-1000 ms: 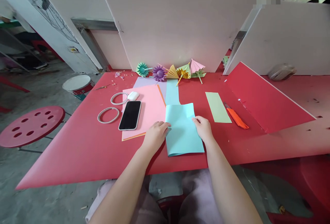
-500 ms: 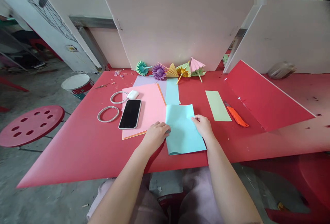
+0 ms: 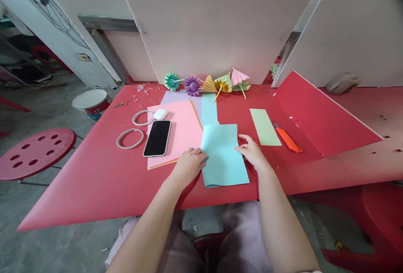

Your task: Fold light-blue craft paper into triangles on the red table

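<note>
A folded sheet of light blue paper [image 3: 224,159] lies on the red table in front of me, with its fold on the left and a small gap at the lower left corner. My left hand [image 3: 190,164] has its fingers curled and closed on the paper's left edge; the fingertips are partly hidden. At the right edge, my right hand [image 3: 252,151] is open, thumb and fingers apart. Its thumb is near or touching the edge; I cannot tell which. Pink paper [image 3: 182,126] with orange beneath it lies to the left, under part of a smartphone [image 3: 157,138].
Two tape rolls [image 3: 130,139] and a white earbud case [image 3: 160,114] sit at left. Folded paper umbrellas [image 3: 223,85] line the back by the white partition [image 3: 214,25]. At right are a pale green strip [image 3: 266,127], an orange utility knife [image 3: 288,139] and a propped red board [image 3: 327,115].
My right hand has come off the blue paper's right side and spread its fingers. The paper's upper right part now lies straighter. My left hand keeps its place.
</note>
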The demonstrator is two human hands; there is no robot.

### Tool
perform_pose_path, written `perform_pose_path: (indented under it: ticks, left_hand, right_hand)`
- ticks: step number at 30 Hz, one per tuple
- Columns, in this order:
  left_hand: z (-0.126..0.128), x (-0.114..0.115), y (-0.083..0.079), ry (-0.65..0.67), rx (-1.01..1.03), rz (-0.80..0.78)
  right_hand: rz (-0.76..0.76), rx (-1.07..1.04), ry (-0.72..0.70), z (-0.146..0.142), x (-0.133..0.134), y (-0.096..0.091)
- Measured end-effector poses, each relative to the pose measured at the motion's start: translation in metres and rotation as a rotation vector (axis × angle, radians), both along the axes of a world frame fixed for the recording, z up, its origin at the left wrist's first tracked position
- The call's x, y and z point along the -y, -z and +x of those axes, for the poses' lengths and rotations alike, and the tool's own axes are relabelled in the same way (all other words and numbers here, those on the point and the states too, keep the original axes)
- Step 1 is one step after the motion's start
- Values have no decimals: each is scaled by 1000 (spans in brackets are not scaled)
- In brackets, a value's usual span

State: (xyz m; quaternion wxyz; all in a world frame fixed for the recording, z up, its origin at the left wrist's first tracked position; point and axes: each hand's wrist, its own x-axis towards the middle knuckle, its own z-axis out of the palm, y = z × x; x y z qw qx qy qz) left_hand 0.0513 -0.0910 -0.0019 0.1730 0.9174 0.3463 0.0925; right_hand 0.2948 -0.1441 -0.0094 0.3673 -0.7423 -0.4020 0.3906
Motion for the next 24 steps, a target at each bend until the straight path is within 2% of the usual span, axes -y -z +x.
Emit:
perform_pose_path:
  ticks: [2, 4, 7, 10, 13, 16, 19, 24]
  left_hand:
    - [0, 0, 1, 3, -10, 15]
    - [2, 2, 0, 6, -38, 35]
    - [10, 13, -6, 31, -120, 83]
    - [22, 31, -10, 124, -180, 102]
    - [36, 49, -5, 247, -145, 128]
    - [47, 57, 6, 319, -39, 196]
    - [51, 58, 17, 271, -30, 239]
    - [51, 60, 27, 152, -85, 240]
  right_hand:
    - [-21, -107, -77, 5, 4, -2]
    - [-26, -123, -101, 8, 7, -2]
    - [-4, -35, -92, 11, 3, 1]
    - [5, 107, -132, 13, -8, 2]
    - [-28, 295, -273, 12, -23, -4]
    - [-42, 414, -465, 9, -37, -14]
    - [-39, 488, -567, 2, -47, -19]
    - [-29, 612, -584, -10, -52, -15]
